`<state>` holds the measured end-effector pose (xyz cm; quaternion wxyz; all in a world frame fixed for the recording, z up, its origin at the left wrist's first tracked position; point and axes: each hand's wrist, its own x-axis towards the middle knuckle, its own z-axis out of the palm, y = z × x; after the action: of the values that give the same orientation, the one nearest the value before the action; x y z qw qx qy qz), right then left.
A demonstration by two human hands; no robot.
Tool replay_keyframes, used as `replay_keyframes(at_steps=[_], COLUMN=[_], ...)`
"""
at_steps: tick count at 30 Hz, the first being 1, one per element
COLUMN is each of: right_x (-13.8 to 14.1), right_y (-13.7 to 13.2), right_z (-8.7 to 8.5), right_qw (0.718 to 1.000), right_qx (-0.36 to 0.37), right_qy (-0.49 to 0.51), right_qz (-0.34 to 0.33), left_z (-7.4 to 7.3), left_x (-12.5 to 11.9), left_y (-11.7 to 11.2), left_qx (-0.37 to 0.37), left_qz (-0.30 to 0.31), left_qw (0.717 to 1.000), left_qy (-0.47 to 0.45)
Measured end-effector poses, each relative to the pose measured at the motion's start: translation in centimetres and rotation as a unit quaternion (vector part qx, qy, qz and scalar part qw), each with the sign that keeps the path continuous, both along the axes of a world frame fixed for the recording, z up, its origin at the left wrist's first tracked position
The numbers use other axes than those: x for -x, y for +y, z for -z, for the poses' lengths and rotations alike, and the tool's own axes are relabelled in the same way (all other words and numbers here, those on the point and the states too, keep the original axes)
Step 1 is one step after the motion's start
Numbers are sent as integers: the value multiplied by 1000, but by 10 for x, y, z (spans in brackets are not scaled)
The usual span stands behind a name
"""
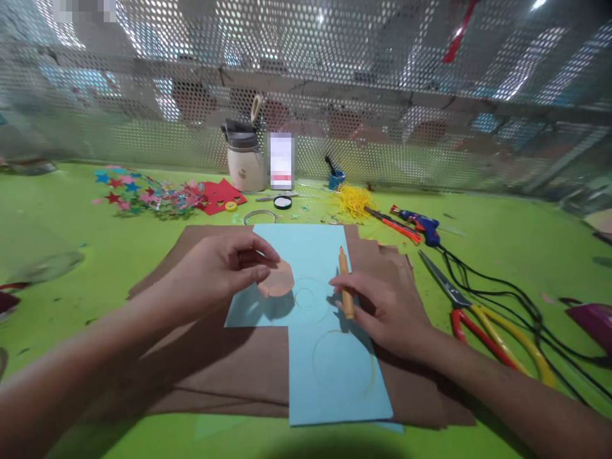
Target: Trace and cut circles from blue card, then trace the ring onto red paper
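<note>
Head camera, looking down at a green desk [502, 248]: the left hand [217, 271] holds a peach paper disc [278, 282] by its near-left edge, its grip clamped on the disc between thumb and fingertips. The disc sits low over the upper part of a light blue paper sheet [329, 382] and throws a shadow on it; whether it touches the paper cannot be told.

The right hand [382, 306] rests on the right edge of the blue sheet, its grip closed around the lower end of an orange marker [344, 271]. The marker lies nearly flat, tip pointing away from the person.

Two drawn outlines show on the blue sheet: a small circle [306, 297] between disc and marker, and a large circle [343, 364] nearer the person. The blue sheet lies on a brown paper sheet [229, 363], which lies on the desk.

To the right of the brown sheet lie scissors [459, 305] with red and yellow handles. Beyond them is a blue glue gun [421, 224], its black cord trailing to the right. A heap of yellow paper shreds [352, 201] is at the far edge of the sheets. Coloured paper stars [138, 191] and a red sheet [220, 194] are on the far left. A lidded jar [245, 162] stands against a perforated metal screen [382, 95].
</note>
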<state>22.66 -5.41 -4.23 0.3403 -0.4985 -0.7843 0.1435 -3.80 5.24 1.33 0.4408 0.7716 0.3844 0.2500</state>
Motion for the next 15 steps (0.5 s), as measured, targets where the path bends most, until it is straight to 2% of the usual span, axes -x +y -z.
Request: replay_keyframes(at_steps=[5, 9, 15], right_x=[-1, 1, 3], right_y=[-1, -1, -1], right_z=[5, 3, -4], right_qw=[1000, 1000, 1000], right_qx=[12, 8, 0], right_qy=[-12, -10, -16], right_qz=[-14, -12, 10], left_z=[1, 7, 25], left_x=[-12, -20, -31], left_y=[7, 14, 33], left_qx=[-23, -57, 10], left_qz=[46, 90, 127], left_qw=[998, 993, 992], left_qy=[40, 50, 14])
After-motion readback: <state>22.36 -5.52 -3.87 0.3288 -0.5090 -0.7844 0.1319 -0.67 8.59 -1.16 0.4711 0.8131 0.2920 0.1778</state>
